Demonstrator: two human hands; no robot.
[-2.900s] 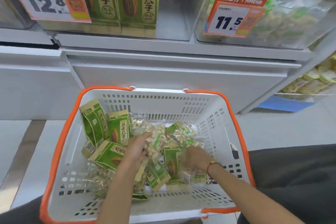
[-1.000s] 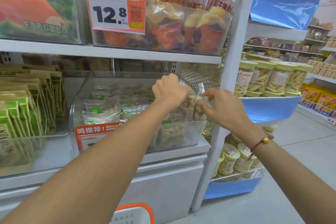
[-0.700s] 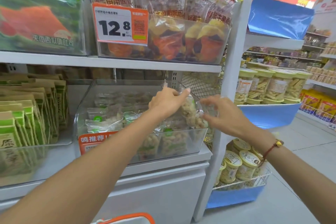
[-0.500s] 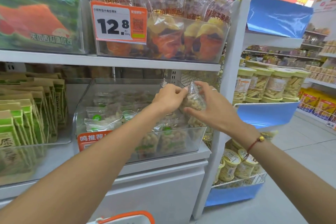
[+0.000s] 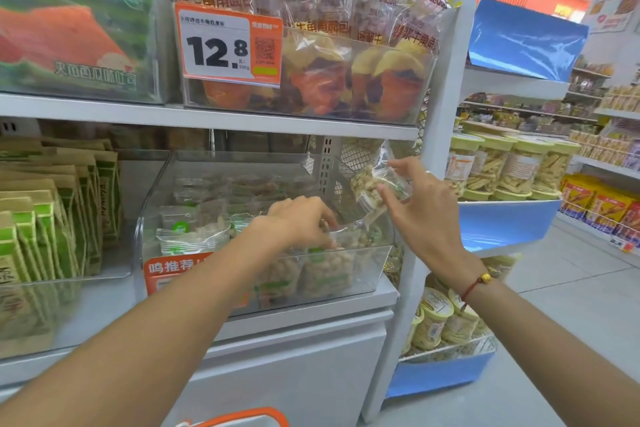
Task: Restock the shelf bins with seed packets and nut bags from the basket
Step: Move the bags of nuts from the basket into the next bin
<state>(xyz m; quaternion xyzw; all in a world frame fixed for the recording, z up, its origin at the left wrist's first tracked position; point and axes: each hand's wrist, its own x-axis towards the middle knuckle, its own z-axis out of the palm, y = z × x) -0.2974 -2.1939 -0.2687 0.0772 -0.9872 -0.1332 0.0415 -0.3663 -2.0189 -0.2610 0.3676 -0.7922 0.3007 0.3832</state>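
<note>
The right hand (image 5: 420,208) is pinching a nut bag (image 5: 375,184) at the bin's (image 5: 346,284) two o'clock corner. The left hand (image 5: 299,222) is reaching into the bin, fingers curled down onto bags (image 5: 325,270) there; its grip is unclear.

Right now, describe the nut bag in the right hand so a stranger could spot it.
Find the clear bin on the middle shelf, under the 12.8 price tag. Above its right end, the right hand pinches a clear nut bag. It alone hangs in the air; the rest lie in the bin.
</note>
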